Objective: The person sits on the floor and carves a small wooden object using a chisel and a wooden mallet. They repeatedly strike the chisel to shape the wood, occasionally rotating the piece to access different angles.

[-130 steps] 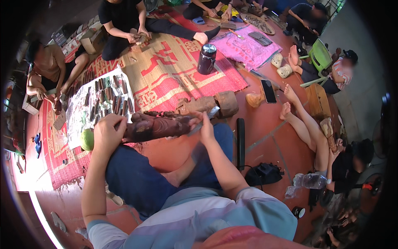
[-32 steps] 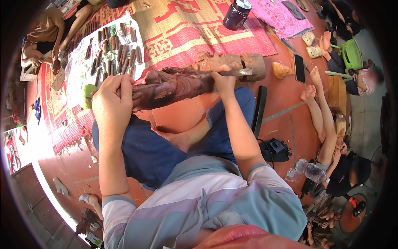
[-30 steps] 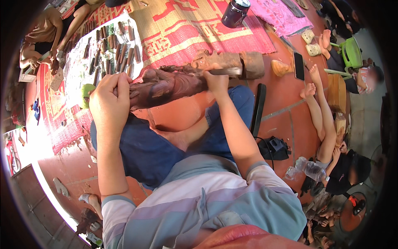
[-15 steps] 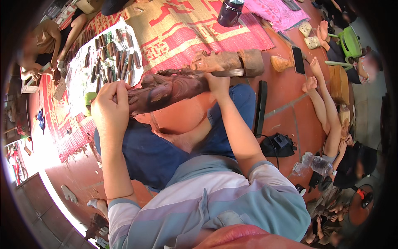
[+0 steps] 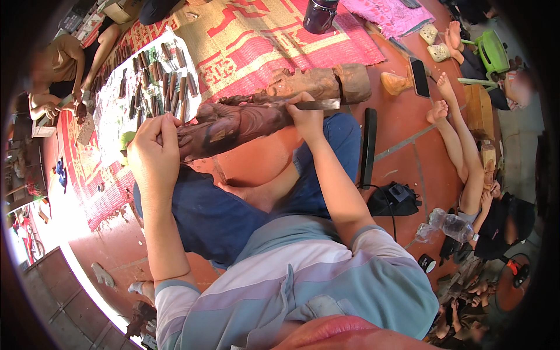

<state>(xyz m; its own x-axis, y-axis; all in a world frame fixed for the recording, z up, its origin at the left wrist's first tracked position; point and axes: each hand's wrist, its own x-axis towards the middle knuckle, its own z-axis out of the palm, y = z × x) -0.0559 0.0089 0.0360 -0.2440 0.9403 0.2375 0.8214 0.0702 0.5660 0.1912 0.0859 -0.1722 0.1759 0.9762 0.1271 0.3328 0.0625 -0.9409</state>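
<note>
A dark reddish-brown wood carving (image 5: 233,131) lies slantwise above my crossed legs. My left hand (image 5: 154,146) is closed at its left end, thumb and fingers pressed together; the palm side is hidden. Toward the carving's right end, my right hand (image 5: 306,116) is wrapped round a carving tool. The tool's flat metal blade (image 5: 321,105) sticks out to the right of that hand; most of its handle is hidden. Just beyond lies a lighter brown carved wood block (image 5: 309,84), partly behind the dark carving.
Several wooden-handled carving tools lie on a pale sheet (image 5: 111,116) at the far left. A red and yellow mat (image 5: 233,58) spreads ahead, with a dark jar (image 5: 319,16) on it. A phone (image 5: 419,77) and a plastic bottle (image 5: 452,226) are at right. Other people sit on both sides.
My right hand has shifted slightly, its fingers now higher over the tool, and the blade shows at a slightly different tilt. My left hand has barely moved.
</note>
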